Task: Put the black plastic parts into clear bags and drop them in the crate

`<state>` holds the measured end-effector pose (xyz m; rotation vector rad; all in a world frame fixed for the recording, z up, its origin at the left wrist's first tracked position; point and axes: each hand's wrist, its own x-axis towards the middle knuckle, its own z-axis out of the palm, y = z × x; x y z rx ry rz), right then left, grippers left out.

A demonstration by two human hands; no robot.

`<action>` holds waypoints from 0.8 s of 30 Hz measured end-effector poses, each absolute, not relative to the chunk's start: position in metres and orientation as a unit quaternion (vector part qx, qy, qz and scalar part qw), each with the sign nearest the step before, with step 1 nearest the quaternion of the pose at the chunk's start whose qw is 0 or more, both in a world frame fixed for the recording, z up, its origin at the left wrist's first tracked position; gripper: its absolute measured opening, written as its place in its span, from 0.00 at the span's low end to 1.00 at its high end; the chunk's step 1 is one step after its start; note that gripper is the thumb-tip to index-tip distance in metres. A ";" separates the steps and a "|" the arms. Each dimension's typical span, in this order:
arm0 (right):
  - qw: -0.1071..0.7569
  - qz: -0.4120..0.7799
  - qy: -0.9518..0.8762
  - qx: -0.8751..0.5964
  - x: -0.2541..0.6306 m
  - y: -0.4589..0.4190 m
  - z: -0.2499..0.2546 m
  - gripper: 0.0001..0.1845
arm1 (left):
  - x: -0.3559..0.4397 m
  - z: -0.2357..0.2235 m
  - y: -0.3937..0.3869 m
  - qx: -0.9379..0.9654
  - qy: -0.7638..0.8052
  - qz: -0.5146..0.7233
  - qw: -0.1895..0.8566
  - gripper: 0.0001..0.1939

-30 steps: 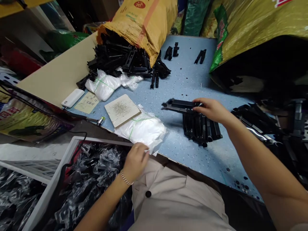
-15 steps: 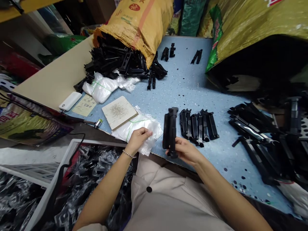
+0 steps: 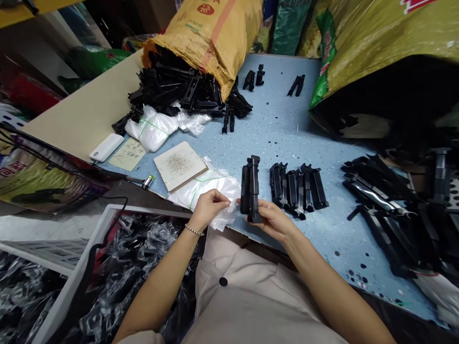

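Note:
My right hand grips the near end of a long black plastic part, which stands pointing away from me over the blue table. My left hand pinches the top clear plastic bag of a white stack at the table's front edge, its fingers closed on the film. The two hands are almost touching. A row of several like black parts lies just right of the held one.
An open yellow sack spills black parts at the back. More black parts pile up at the right. A beige board, a paper slip, a white power bank lie left. A crate of bagged parts sits below.
My right hand lifted one black part off the row, swung it round to point away from me and brought it to the front edge. My left hand moved up onto the bag stack.

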<state>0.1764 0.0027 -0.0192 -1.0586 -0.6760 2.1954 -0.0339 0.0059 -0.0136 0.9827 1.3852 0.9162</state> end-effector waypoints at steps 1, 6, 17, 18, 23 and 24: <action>0.301 0.828 -0.255 -0.399 0.174 0.002 -0.019 0.16 | -0.033 -0.014 0.005 0.428 0.592 0.388 0.562 0.14; 0.308 0.822 -0.248 -0.409 0.165 0.003 -0.019 0.16 | -0.024 -0.016 -0.004 0.586 0.639 0.309 0.391 0.15; 0.301 0.835 -0.279 -0.367 0.189 -0.002 -0.014 0.21 | -0.043 -0.015 0.006 0.527 0.631 0.334 0.462 0.14; 0.295 0.838 -0.274 -0.367 0.187 -0.004 -0.014 0.21 | -0.042 -0.015 0.006 0.511 0.648 0.335 0.455 0.16; 0.289 0.848 -0.244 -0.372 0.160 -0.002 -0.022 0.17 | -0.035 -0.008 0.005 0.548 0.612 0.311 0.478 0.12; 0.295 0.845 -0.244 -0.375 0.156 0.001 -0.024 0.16 | -0.037 -0.006 0.005 0.547 0.595 0.311 0.500 0.11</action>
